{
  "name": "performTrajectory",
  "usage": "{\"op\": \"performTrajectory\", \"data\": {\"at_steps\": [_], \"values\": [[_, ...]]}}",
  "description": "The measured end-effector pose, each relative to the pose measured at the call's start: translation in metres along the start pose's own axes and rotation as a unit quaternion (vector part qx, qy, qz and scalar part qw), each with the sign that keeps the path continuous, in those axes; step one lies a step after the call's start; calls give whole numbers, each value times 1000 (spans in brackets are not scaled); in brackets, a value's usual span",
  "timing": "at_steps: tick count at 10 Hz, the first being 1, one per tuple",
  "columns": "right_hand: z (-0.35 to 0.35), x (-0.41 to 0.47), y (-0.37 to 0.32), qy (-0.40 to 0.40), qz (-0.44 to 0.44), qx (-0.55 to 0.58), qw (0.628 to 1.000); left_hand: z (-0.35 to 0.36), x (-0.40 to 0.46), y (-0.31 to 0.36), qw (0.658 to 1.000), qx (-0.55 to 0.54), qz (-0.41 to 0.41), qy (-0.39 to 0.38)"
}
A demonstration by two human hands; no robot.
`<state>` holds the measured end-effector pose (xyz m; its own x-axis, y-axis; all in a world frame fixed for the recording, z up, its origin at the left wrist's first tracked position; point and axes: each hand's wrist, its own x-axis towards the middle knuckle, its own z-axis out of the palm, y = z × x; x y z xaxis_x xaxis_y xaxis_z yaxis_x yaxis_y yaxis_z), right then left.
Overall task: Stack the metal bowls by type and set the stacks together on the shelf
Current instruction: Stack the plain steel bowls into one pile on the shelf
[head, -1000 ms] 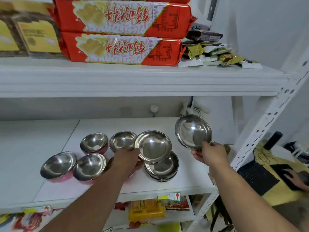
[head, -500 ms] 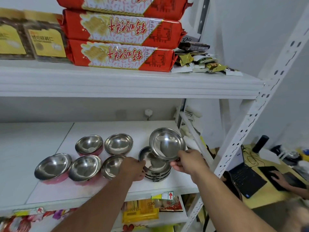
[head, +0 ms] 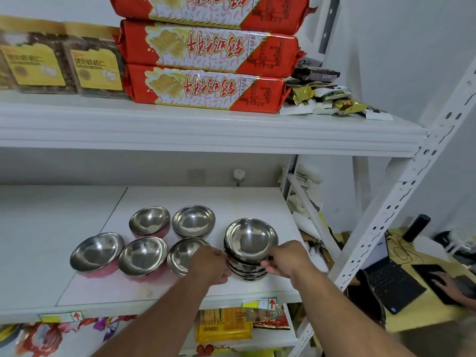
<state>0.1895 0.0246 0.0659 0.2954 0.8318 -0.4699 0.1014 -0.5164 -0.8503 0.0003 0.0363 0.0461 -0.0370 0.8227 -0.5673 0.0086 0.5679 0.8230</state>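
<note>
The right hand (head: 284, 261) is gripping the stack of shallow steel bowls (head: 251, 247) near the shelf's (head: 231, 199) front right corner. The left hand (head: 211, 264) is curling narrowly beside it; whether it is touching is unclear.

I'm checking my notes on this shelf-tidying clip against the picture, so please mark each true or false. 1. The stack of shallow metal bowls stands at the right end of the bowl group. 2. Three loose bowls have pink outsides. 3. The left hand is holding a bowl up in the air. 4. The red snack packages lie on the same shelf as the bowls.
1. True: the stack of shallow metal bowls stands right of the loose bowls.
2. True: the three pink-sided steel bowls show pink outsides.
3. False: the left hand is low, beside the stack; the right hand grips the stack's other side.
4. False: the red snack packages lie on the white upper shelf above.
</note>
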Motion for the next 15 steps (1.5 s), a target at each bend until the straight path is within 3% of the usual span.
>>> {"op": "performTrajectory", "data": {"at_steps": [2, 4, 6, 8, 12, 15], "values": [[-9, -4, 1, 36, -8, -23, 999, -15, -11, -1, 999, -4, 44, 16], [-2, -1, -12, 133, -149, -147, 969, -44, -21, 17, 990, 17, 120, 67], [55, -14, -51, 7, -201, -139, 970, -83, -15, 36, 972, 54, 167, 154], [98, 2, -76, -105, -180, -147, 967, -96, 5, 59, 980, -4, 112, 162], [156, 90, -102, -114, -93, -169, 975, -96, 87, 75, 984, -40, 33, 169], [175, 116, -102, -156, -32, -195, 968, -98, 122, 72, 984, 36, 4, 176]]}}
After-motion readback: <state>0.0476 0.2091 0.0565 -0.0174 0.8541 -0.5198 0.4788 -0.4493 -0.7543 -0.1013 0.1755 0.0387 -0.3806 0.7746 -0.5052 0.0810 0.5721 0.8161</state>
